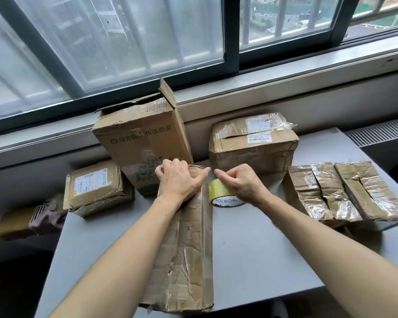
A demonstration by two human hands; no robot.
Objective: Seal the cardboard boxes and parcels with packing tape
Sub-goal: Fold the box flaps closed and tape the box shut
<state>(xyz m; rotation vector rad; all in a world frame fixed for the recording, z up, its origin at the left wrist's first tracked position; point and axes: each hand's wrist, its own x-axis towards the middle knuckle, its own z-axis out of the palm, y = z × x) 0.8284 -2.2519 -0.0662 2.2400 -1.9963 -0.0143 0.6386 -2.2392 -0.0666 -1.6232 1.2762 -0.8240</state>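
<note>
Your left hand (179, 180) is clamped on the far end of the long box (186, 249), fingers curled over that end and thumb stuck out to the right. Your right hand (241, 182) hovers just right of it, fingers curled in, thumb tip against the forefinger. It's a pinch shape, but I can't tell if any clear tape is caught in it. Right under that hand sits the tape roll (221, 193), just beside the long box's right edge, its printed core facing you.

The long box lies flat on the bench (262, 249), its long axis running near to far, near end at the bench's near edge, far end pointing at the window (124, 42). Just beyond your left hand stands the tall box (143, 138), upright, top flap up. Far right of it sits a taped box (253, 143). A small parcel (94, 187) lies to the left, and two crinkled parcels (345, 191) lie side by side on the right.
</note>
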